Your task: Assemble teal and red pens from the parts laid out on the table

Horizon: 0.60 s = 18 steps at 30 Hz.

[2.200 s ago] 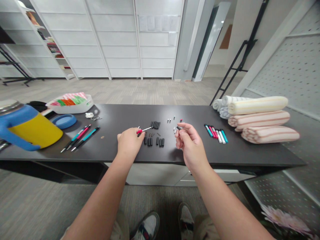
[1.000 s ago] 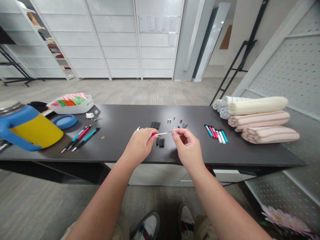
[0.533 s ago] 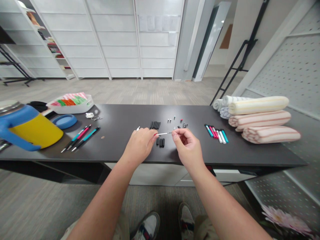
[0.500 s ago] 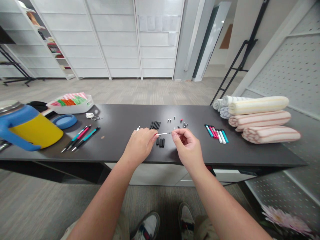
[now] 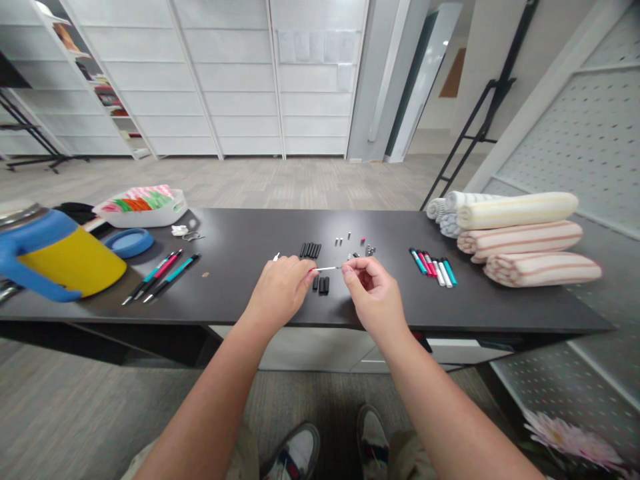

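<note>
My left hand is closed round one end of a thin white pen refill, held level just above the black table. My right hand pinches the refill's other end between thumb and forefinger; whether it also holds a small part I cannot make out. Short black pen pieces lie on the table under and between my hands. A row of black tubes lies just beyond. Small tips and caps are scattered behind my right hand.
Assembled pens lie to the right, beside rolled striped towels. At left are three pens, a yellow and blue jug, a blue lid and a white tray of coloured items.
Both hands came together over the table's middle. My left hand carried the refill to the right, its red end now hidden in the fist, and my right hand took hold of its tip.
</note>
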Available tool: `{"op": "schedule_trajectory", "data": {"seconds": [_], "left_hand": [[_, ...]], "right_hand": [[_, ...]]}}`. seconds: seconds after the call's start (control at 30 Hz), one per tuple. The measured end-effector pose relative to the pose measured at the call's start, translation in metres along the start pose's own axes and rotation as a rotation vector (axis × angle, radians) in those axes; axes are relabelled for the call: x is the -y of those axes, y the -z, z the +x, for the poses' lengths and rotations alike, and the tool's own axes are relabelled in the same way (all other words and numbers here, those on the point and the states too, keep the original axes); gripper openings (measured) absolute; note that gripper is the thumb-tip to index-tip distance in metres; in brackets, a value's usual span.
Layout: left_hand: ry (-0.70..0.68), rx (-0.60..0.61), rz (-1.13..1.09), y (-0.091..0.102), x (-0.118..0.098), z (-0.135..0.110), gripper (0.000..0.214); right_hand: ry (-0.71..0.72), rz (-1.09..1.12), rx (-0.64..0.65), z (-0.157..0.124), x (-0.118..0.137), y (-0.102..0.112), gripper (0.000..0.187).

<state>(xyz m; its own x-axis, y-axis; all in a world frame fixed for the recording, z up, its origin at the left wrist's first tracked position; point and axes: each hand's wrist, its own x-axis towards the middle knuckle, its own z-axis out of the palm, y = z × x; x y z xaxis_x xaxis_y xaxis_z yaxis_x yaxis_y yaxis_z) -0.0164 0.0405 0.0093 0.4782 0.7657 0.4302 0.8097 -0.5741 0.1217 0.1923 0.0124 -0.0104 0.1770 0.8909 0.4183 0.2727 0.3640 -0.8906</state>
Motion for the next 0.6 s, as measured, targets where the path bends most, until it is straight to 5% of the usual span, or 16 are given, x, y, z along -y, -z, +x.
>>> {"op": "schedule_trajectory", "data": {"seconds": [0.6], "left_hand": [[-0.062,0.034,-0.058,0.0005,-0.0001,0.0011,0.039]], "right_hand": [[0.013,-0.062,0.118,0.0028,0.0015,0.0013,0.033]]}}
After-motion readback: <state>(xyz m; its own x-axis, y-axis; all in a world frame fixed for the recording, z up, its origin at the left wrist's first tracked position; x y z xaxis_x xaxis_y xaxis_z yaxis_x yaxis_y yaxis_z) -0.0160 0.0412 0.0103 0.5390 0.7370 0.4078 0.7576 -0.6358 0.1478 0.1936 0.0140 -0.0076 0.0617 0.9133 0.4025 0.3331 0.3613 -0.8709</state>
